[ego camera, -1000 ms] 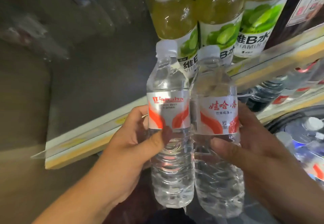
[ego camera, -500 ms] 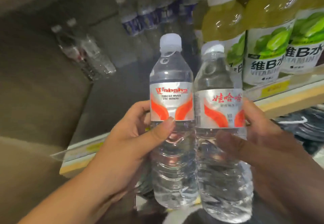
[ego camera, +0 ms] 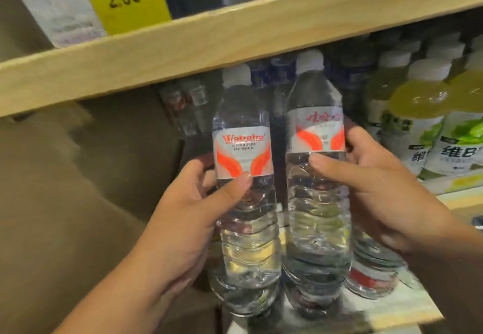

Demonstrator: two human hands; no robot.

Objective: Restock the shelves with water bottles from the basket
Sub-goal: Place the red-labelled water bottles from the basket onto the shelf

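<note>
Water bottles [ego camera: 245,203]: upright, one per grip.
Left grip [ego camera: 183,216]: wrapped round one.
Right grip [ego camera: 379,190]: wrapped round the other.
Upper shelf [ego camera: 235,38] (close overhead): caps [ego camera: 236,75] could clip it going in!

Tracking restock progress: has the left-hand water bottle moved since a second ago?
Yes: the left-hand water bottle rose, from mostly below the green drinks to level with them.

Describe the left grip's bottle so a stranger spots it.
Below the pale wooden shelf board, two clear water bottles are held side by side. Take the left bottle, in the left grip. Its label reads Wahaha in Latin letters; the right bottle shows red Chinese characters.
</note>
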